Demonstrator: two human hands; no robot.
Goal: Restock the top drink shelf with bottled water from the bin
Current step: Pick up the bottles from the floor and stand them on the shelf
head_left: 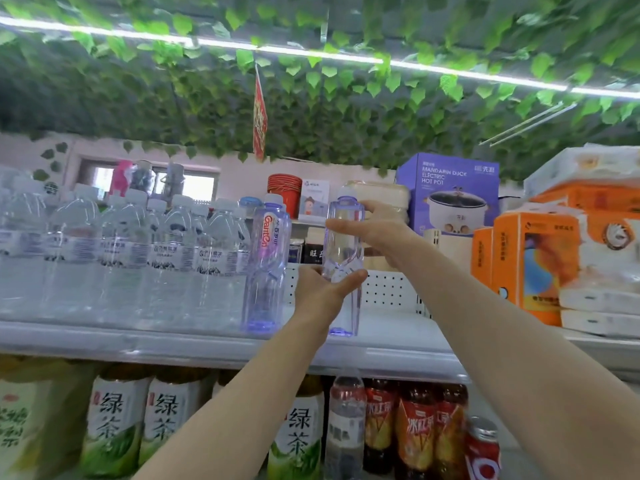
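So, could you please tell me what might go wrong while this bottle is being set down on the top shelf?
1. The tall, narrow water bottle held by the left hand and right hand might tip once released.
2. It could bump the Ganten bottle standing close beside it, toppling that one.

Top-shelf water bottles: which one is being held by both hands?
The tall purple-tinted clear bottle at the row's right end, label not showing; left hand low, right hand near its top. The others stand untouched.

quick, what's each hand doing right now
Left hand: closed around the lower middle of the clear water bottle on the top shelf.
Right hand: gripping the same bottle near its top.
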